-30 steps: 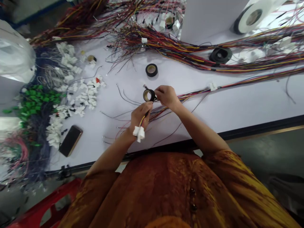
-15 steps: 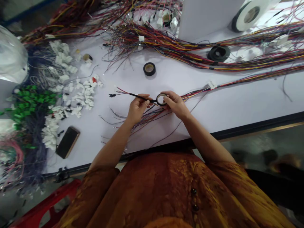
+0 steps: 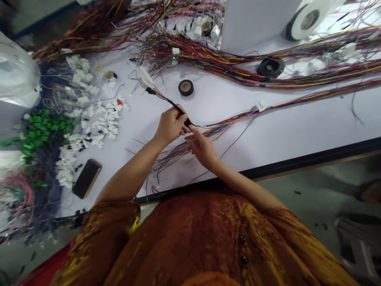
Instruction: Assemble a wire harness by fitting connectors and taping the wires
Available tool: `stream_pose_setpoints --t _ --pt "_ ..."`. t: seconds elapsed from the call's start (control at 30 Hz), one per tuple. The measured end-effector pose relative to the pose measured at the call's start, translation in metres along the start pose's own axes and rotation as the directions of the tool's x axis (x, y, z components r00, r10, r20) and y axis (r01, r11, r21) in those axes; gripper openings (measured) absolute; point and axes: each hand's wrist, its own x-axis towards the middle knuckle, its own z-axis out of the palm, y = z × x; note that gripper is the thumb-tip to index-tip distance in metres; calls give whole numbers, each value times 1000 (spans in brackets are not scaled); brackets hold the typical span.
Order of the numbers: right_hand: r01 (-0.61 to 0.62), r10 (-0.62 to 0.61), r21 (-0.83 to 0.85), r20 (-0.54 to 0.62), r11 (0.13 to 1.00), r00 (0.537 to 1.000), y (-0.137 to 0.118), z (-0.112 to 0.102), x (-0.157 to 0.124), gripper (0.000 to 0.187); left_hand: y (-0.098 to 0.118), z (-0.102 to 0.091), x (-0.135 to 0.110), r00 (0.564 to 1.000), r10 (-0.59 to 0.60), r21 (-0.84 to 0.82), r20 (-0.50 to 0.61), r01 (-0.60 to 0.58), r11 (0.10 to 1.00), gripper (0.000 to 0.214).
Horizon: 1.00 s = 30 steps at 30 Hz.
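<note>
My left hand (image 3: 172, 126) is closed around a black-taped wire bundle (image 3: 175, 105), thumb pressed against the fingers. The bundle's free end, with a black connector (image 3: 151, 91) and a blurred white one, points up and left. My right hand (image 3: 204, 149) is just right of the left fingertips, its index finger stretched towards them and the other fingers loosely bent and apart. A small dark piece (image 3: 187, 122) shows between the hands; whether it is the tape roll cannot be made out. Loose wires (image 3: 172, 155) fan out beneath both hands, and the harness runs right to a white connector (image 3: 260, 106).
A black tape roll (image 3: 186, 87) lies beyond the hands. White connectors (image 3: 104, 119), green connectors (image 3: 41, 129) and a phone (image 3: 87, 178) are on the left. Thick wire bundles (image 3: 214, 65) cross the back, near a grey upright panel (image 3: 258, 24). The table's dark edge (image 3: 276, 169) runs along the front.
The tape ring my right hand held is no longer plainly visible. My right hand has moved down and left. The bundle's free end has swung upward.
</note>
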Motion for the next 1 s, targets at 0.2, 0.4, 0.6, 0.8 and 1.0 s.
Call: stream_pose_setpoints --t 0.2,0.4,0.6,0.8,1.0 --pt "41 -37 -200 22 979 999 -22 -49 61 22 -15 18 -37 930 366 394 6 -339 855 11" --pt "-18 39 -188 107 982 994 -20 -35 111 9 -34 26 -55 887 460 513 -43 -376 772 16" --pt "-393 380 107 120 913 917 -16 -45 107 20 -48 24 -45 833 553 400 18 -514 759 11" --pt "-284 277 55 118 957 954 -28 -54 89 15 -46 20 -34 872 474 280 -122 -427 859 17" --pt "-262 277 -128 120 957 953 -10 -73 74 25 -58 27 -9 988 -10 -224 -155 -25 974 18"
